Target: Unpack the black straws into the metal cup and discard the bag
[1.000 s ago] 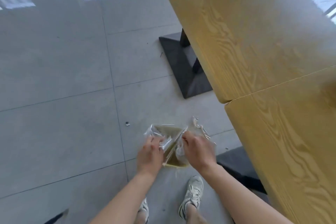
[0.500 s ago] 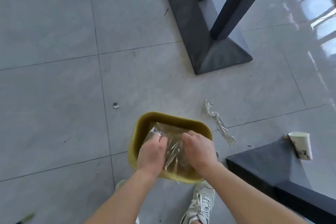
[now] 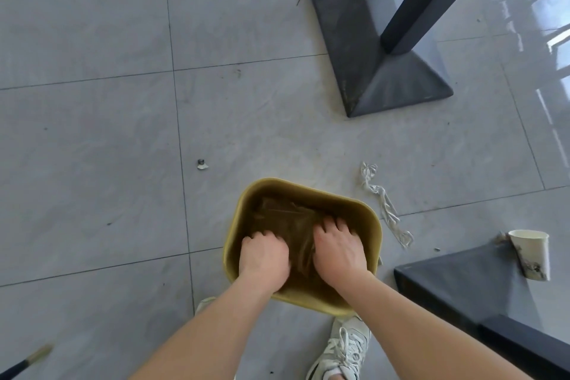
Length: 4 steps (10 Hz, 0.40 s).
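The clear plastic bag [image 3: 287, 213] lies crumpled inside an olive-yellow bin [image 3: 374, 225] that stands on the grey tile floor. Both hands reach down into the bin. My left hand [image 3: 264, 256] presses on the bag's near left part with its fingers curled. My right hand [image 3: 337, 247] rests on the bag's right part, fingers spread over it. Neither black straws nor a metal cup appear in this view.
A dark table base [image 3: 379, 49] with two legs stands on the floor beyond the bin. A second dark base [image 3: 462, 284] is at the right, with a paper cup [image 3: 532, 254] tipped against it. A twisted white strip [image 3: 384, 203] lies beside the bin. My shoes [image 3: 342, 348] are below.
The view dropped from the table edge to the floor. My hands carried the bag down from in front of me into the bin and now push it deeper inside.
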Available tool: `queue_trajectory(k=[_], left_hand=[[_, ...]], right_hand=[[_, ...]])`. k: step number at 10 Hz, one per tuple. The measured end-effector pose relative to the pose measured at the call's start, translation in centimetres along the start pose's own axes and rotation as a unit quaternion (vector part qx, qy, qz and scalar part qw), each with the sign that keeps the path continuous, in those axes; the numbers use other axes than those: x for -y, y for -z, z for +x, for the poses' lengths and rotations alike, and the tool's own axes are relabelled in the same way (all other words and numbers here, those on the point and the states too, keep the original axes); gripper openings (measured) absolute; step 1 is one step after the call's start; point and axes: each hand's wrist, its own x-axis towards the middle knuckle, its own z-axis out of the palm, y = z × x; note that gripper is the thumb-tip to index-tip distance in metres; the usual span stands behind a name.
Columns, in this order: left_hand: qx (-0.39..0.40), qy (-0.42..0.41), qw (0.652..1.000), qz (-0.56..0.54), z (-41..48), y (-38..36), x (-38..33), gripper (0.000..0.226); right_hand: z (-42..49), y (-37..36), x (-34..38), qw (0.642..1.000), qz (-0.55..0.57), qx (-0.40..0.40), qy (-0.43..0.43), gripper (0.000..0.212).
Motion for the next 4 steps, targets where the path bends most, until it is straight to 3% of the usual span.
queue_trajectory(k=[2,4], left_hand=[[-0.054,0.003,0.998,-0.027,-5.0,5.0,1.9,0.03],[-0.109,-0.008,0.991,-0.071,-11.4,13.3,3.6,0.019]], right_hand=[[-4.4,5.2,0.6,1.0,0.012,-0.026,0.002,0.015],[-8.9,13.9,2.9,0.998,0.058,-0.039,0.0,0.019]])
